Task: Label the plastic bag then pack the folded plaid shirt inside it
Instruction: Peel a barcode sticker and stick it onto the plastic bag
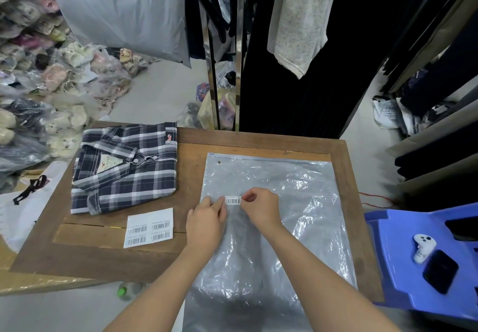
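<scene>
A clear plastic zip bag (297,202) lies flat on the wooden table (258,137), its zip edge at the far side. A small barcode label (233,200) rests on the bag's left part. My left hand (207,220) holds the label's left end with its fingertips. My right hand (261,207) pinches the label's right end. The folded plaid shirt (124,168), navy and white, lies to the left of the bag with its collar up. A white sheet of barcode labels (149,227) sits just in front of the shirt.
A blue plastic stool (403,261) at the right carries a white controller (423,247) and a black phone (439,271). Hanging clothes on a metal rack (239,47) stand behind the table. Bagged goods pile up at the left. A green-capped bottle (126,290) lies on the floor.
</scene>
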